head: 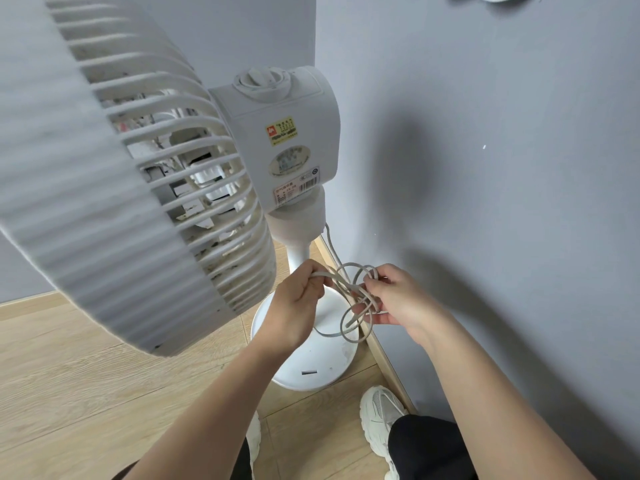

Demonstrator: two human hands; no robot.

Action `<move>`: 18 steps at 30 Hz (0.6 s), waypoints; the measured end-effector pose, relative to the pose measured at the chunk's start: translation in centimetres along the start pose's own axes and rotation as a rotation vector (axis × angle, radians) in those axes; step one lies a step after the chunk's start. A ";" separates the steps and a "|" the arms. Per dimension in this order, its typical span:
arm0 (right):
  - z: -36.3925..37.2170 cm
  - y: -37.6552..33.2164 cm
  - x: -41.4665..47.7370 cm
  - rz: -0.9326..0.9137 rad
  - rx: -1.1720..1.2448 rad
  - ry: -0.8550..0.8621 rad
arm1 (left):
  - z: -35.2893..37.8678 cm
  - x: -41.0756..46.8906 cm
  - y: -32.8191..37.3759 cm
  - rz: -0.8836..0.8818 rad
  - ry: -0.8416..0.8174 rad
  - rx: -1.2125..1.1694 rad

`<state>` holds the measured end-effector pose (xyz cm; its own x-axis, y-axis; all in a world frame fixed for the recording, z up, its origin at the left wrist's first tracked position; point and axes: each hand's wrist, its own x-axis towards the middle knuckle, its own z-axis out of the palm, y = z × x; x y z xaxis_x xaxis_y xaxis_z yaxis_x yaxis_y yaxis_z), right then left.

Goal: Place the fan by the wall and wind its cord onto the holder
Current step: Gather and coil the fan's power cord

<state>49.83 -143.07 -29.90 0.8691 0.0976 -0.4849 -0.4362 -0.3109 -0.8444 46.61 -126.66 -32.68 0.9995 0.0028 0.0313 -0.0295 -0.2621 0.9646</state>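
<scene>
While the white fan (294, 133) stands on the wooden floor (86, 375) close against the grey wall (502, 202), its wide ribbed grille (121, 202) tilts toward the camera. Dust and grime show between the slats. The motor housing carries a knob on top and several stickers on its side. Its round base (311, 358) sits at the floor's right edge, just beside the skirting (381, 348).

Both bare forearms reach forward over the base. The left hand (294, 306) is turned palm-inward beside the pole (299, 254), its fingers curled round a strand of the cord (349, 327). The right hand (398, 299) faces it from the wall side, thumb and fingers pinching a bunch of loops.

That cord is pale grey and flat. It drops from the fan's neck, runs between the two hands and hangs in several loose, overlapping coils above the base.

One white shoe (379, 414) rests on the floor near the skirting, below the base.
</scene>
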 end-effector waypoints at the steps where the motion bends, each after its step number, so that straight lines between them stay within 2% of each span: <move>1: 0.1 0.0 0.0 0.012 0.012 -0.006 | 0.1 0.0 0.0 -0.011 0.007 -0.042; 4: 0.4 0.0 0.0 0.070 0.005 0.017 | 0.5 -0.1 0.3 -0.017 0.044 -0.118; 7: 0.0 -0.5 0.1 0.124 0.125 -0.014 | 0.3 0.2 0.6 -0.057 0.119 -0.246; 11: -0.8 -0.4 -0.1 0.074 0.102 -0.101 | 0.0 0.4 0.6 -0.178 0.208 -0.376; 13: -0.8 0.1 0.0 0.002 -0.066 -0.087 | 0.0 0.4 0.6 -0.221 0.224 -0.415; 15: -0.5 0.7 0.1 -0.084 -0.322 0.016 | 0.0 0.4 0.6 -0.223 0.221 -0.442; 16: -0.3 0.8 0.2 -0.096 -0.387 0.052 | 0.0 0.4 0.7 -0.215 0.216 -0.460; 18: -0.3 0.9 0.4 -0.083 -0.370 0.079 | -0.3 0.6 0.8 -0.218 0.230 -0.495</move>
<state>49.82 -143.57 -30.82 0.9195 0.0677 -0.3871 -0.2627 -0.6268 -0.7335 47.17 -126.56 -31.83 0.9566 0.2300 -0.1788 0.1194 0.2502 0.9608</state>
